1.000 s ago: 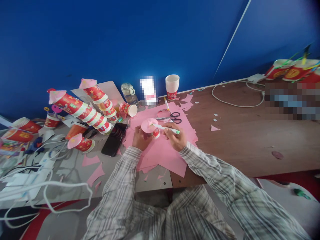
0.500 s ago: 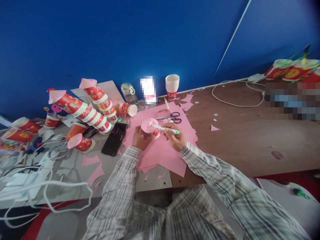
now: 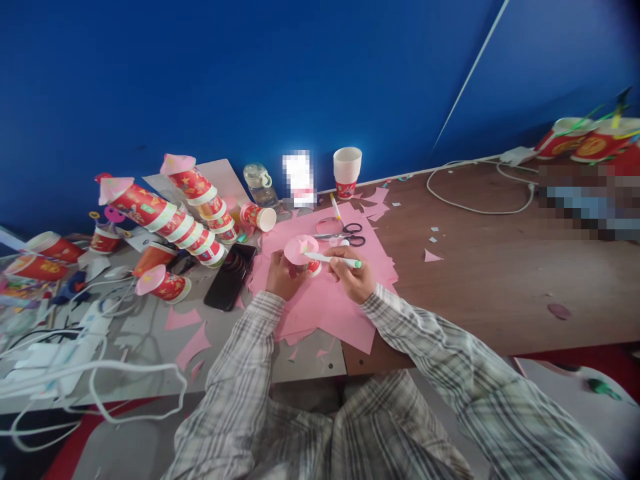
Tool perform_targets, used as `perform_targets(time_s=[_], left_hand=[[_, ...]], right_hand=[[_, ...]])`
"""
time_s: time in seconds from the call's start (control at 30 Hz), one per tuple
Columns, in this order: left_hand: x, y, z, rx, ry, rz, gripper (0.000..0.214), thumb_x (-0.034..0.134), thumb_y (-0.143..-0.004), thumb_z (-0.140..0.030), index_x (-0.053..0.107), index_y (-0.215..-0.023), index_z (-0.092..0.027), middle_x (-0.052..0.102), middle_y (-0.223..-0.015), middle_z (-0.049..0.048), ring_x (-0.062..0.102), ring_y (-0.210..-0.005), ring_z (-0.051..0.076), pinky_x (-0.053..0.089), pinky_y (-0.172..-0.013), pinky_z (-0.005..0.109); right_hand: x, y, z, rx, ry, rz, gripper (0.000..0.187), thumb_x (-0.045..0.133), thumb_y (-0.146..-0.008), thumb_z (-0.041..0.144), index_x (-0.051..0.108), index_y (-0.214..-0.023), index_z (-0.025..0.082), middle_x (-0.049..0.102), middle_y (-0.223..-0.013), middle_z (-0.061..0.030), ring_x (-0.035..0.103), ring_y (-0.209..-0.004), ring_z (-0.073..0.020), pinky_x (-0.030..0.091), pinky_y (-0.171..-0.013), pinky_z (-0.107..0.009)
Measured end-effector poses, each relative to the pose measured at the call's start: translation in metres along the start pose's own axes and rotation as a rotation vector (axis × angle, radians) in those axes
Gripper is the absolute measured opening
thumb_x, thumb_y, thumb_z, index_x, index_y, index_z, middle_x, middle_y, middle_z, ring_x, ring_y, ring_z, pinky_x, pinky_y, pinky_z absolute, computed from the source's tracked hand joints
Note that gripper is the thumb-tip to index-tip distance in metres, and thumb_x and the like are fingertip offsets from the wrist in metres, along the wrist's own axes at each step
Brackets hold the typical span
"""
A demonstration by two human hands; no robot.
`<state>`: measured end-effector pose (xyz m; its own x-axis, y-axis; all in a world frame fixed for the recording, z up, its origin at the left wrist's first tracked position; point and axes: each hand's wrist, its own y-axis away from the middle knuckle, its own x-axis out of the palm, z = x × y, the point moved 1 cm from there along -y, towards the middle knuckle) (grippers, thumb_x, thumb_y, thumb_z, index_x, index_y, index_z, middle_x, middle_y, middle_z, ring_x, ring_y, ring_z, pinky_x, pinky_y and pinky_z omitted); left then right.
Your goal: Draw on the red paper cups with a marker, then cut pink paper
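Observation:
My left hand (image 3: 281,275) is closed round a small red paper cup (image 3: 313,267) topped with a pink paper cone (image 3: 299,248). It holds the cup above a stack of pink paper sheets (image 3: 327,300). My right hand (image 3: 354,275) grips a white marker with a green cap (image 3: 333,259). The marker's tip touches the pink cone. Both sleeves are plaid.
Rows of stacked red cups with pink cones (image 3: 165,217) lie at the left, beside a black phone (image 3: 229,277). Scissors (image 3: 345,234), a clear bottle (image 3: 260,185) and a white cup stack (image 3: 347,171) stand behind the pink sheets. White cables (image 3: 90,370) and pink scraps litter the left table.
Both hands stay in the same grip on the cup and marker. The view has shifted slightly; nothing else has moved.

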<state>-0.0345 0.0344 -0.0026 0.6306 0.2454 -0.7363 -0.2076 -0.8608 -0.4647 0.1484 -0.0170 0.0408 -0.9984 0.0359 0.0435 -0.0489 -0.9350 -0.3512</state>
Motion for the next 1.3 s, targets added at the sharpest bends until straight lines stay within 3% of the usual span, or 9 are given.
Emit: perform_targets(time_s=[0.27, 0.5, 0.73, 1.3], left_hand=[[-0.0009, -0.0007, 0.0002, -0.036, 0.056, 0.026, 0.071, 0.07, -0.055, -0.042, 0.047, -0.116, -0.015, 0.047, -0.099, 0.0109, 0.052, -0.085, 0.018, 0.052, -0.075, 0.038], [-0.001, -0.0001, 0.0011, -0.052, 0.075, 0.036, 0.071, 0.071, -0.054, -0.038, 0.045, -0.117, -0.018, 0.045, -0.103, 0.0103, 0.052, -0.089, 0.018, 0.052, -0.076, 0.036], [-0.0008, 0.0003, 0.0004, -0.055, 0.079, 0.049, 0.069, 0.07, -0.055, -0.038, 0.047, -0.116, -0.015, 0.045, -0.102, 0.0113, 0.052, -0.079, 0.014, 0.053, -0.068, 0.033], [0.0006, 0.0008, 0.0024, -0.039, 0.074, 0.034, 0.073, 0.069, -0.056, -0.042, 0.043, -0.121, -0.019, 0.045, -0.101, 0.01, 0.051, -0.088, 0.017, 0.053, -0.073, 0.036]], right_hand=[[0.0002, -0.0006, 0.0008, 0.011, -0.014, 0.0, 0.029, 0.048, -0.081, 0.038, 0.06, -0.09, 0.013, 0.055, -0.061, 0.0001, 0.046, -0.047, -0.0062, 0.04, -0.046, -0.02], [-0.0059, -0.0039, -0.0002, 0.001, -0.047, -0.102, 0.027, 0.047, -0.083, 0.037, 0.057, -0.089, 0.013, 0.053, -0.058, 0.0014, 0.044, -0.046, -0.0055, 0.035, -0.045, -0.019], [-0.0036, -0.0033, 0.0026, -0.011, 0.008, -0.049, 0.029, 0.046, -0.083, 0.039, 0.059, -0.086, 0.013, 0.052, -0.059, 0.0007, 0.044, -0.049, -0.0062, 0.036, -0.046, -0.019], [-0.0034, -0.0032, 0.0024, -0.024, 0.016, -0.029, 0.027, 0.045, -0.083, 0.035, 0.059, -0.086, 0.013, 0.053, -0.059, 0.0002, 0.044, -0.05, -0.0063, 0.036, -0.046, -0.019]])
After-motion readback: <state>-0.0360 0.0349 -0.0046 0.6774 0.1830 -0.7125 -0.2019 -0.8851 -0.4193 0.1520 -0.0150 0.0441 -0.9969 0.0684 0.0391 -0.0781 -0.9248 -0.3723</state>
